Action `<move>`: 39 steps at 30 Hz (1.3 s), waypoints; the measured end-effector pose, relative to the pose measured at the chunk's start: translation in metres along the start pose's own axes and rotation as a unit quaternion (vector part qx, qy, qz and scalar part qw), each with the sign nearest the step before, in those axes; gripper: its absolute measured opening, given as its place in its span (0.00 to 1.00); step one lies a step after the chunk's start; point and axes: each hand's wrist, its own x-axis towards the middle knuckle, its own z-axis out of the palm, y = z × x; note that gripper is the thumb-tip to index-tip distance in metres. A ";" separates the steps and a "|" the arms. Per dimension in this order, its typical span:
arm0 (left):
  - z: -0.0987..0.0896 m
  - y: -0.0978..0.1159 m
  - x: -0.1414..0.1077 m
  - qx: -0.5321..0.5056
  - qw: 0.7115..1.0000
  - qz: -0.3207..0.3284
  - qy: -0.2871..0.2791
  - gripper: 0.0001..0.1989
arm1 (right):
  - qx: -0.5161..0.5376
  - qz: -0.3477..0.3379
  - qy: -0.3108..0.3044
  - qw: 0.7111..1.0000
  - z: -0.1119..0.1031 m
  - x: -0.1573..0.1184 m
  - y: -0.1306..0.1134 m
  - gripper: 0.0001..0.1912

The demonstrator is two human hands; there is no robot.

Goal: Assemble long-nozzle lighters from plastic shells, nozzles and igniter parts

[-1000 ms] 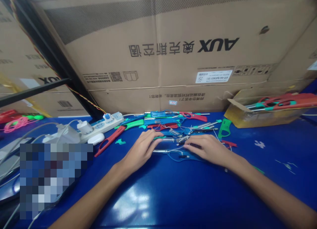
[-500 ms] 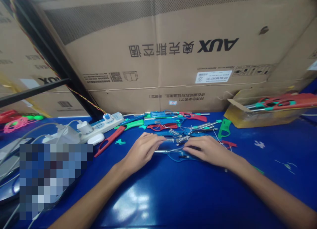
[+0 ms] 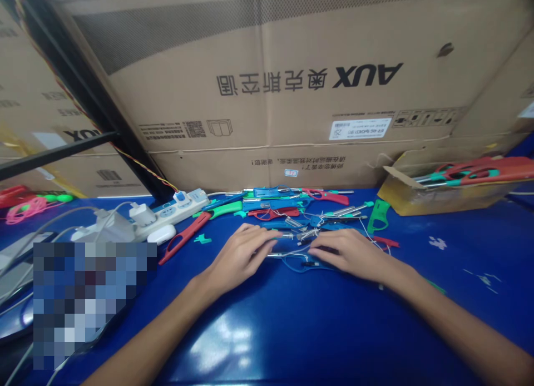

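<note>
Fingers and thumb pinched together, my left hand (image 3: 242, 256) grips a thin metal tube (image 3: 274, 255) whose right end sticks out. Opposite it, my right hand (image 3: 350, 253) pinches a thin pale wire or hose (image 3: 297, 251) leading from that tube. Below the fingertips lies a blue lighter shell half (image 3: 295, 270), partly hidden by my right hand, with a small black part (image 3: 308, 264) on it. Just behind the hands are loose metal-and-wire pieces (image 3: 306, 235) and more blue shells (image 3: 273, 224).
Long lighter parts, including a red handle (image 3: 186, 238) and a green handle (image 3: 379, 216), lie around the pile. An open carton (image 3: 454, 199) with red lighters stands right. A power strip (image 3: 167, 212) with plugs sits left. A large cardboard sheet (image 3: 267, 113) rises behind.
My left hand has slid slightly right along the metal tube, so less of the tube shows. My right hand has hardly moved.
</note>
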 end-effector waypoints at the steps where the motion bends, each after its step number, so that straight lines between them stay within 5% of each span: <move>1: 0.000 0.000 0.000 -0.001 1.000 0.002 0.003 0.13 | 0.000 0.001 -0.003 1.000 0.000 0.000 0.000 0.15; 39: -0.001 0.006 0.002 0.027 0.997 0.028 -0.060 0.12 | -0.003 0.000 -0.024 1.000 0.002 -0.001 0.002 0.13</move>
